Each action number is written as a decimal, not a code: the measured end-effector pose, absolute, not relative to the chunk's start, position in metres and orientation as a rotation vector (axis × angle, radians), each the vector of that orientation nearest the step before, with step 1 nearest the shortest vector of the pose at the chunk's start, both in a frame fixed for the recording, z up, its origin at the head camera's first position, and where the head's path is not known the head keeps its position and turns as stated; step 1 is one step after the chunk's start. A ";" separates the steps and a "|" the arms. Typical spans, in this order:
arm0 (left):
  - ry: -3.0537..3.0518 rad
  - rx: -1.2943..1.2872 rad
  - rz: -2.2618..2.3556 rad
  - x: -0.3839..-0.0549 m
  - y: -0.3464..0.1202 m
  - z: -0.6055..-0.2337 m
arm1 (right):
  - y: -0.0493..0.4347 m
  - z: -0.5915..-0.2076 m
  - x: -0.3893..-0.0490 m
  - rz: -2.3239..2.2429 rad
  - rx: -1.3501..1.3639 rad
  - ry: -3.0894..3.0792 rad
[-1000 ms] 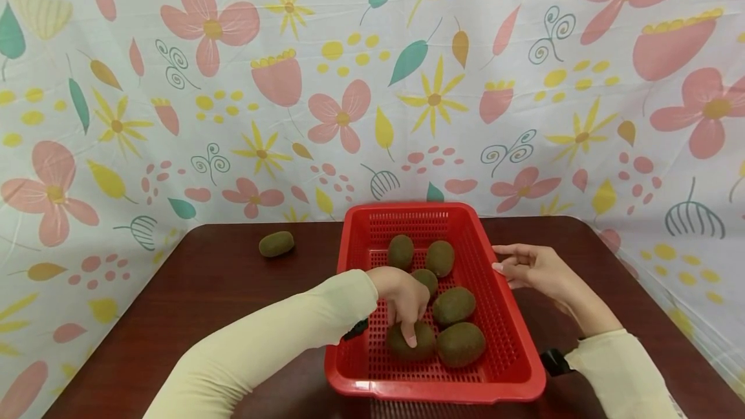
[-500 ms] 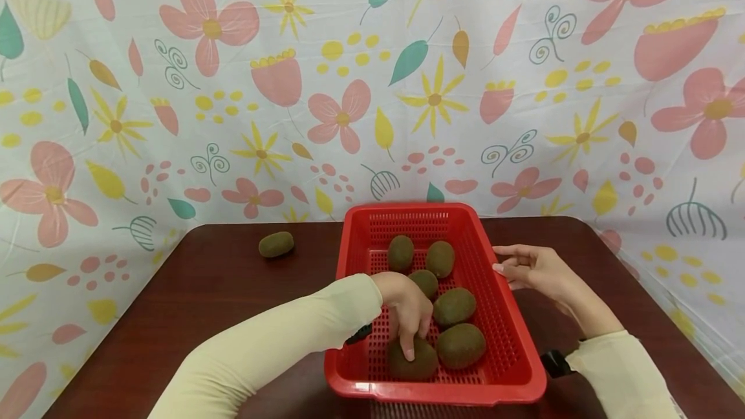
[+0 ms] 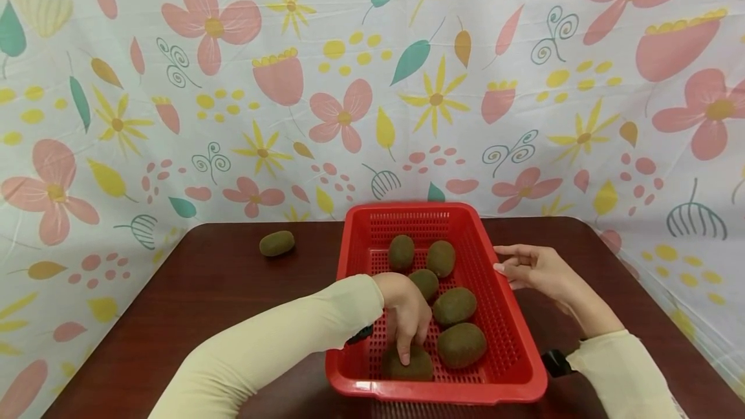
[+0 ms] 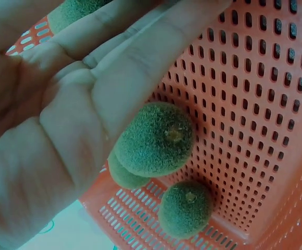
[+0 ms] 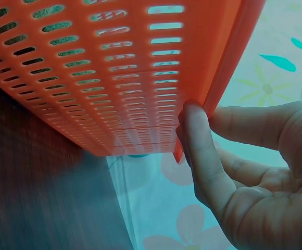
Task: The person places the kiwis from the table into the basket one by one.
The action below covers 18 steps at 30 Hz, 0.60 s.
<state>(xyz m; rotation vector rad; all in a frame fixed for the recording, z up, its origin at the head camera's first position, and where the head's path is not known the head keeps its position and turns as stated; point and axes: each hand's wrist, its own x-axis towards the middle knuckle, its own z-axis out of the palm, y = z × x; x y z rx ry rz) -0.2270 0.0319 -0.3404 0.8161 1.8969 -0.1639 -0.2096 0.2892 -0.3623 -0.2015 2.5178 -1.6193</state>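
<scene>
A red perforated plastic basket (image 3: 447, 393) stands on the dark table with several brown kiwis in it. My left hand (image 3: 409, 309) reaches down into its near left part and holds one kiwi (image 3: 418, 370) with thumb and fingers around it. That kiwi (image 4: 77, 14) shows only partly at the top of the left wrist view, behind the hand. Just to its right lies another kiwi (image 3: 462, 345), apart from the hand. My right hand (image 3: 538, 271) pinches the basket's right rim between thumb and fingers, as the right wrist view shows.
One kiwi (image 3: 277, 244) lies outside the basket, on the back left of the table (image 3: 233, 290). A floral cloth (image 3: 343, 83) hangs behind the table. Inside the basket, more kiwis (image 3: 454, 307) lie toward the middle and far end.
My left hand has shifted the near left kiwi toward the basket's front wall, then slightly left. My right hand stays on the rim, and the basket stands still.
</scene>
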 end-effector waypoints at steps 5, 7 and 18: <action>1.924 0.812 -0.150 -0.229 0.030 -0.338 | 0.289 -0.362 -0.209 -1.621 -0.205 2.515; 1.928 0.824 -0.153 -0.229 0.030 -0.336 | 0.289 -0.362 -0.209 -1.621 -0.207 2.518; 2.061 0.915 -0.144 -0.237 0.018 -0.313 | 0.288 -0.361 -0.209 -1.614 -0.207 2.516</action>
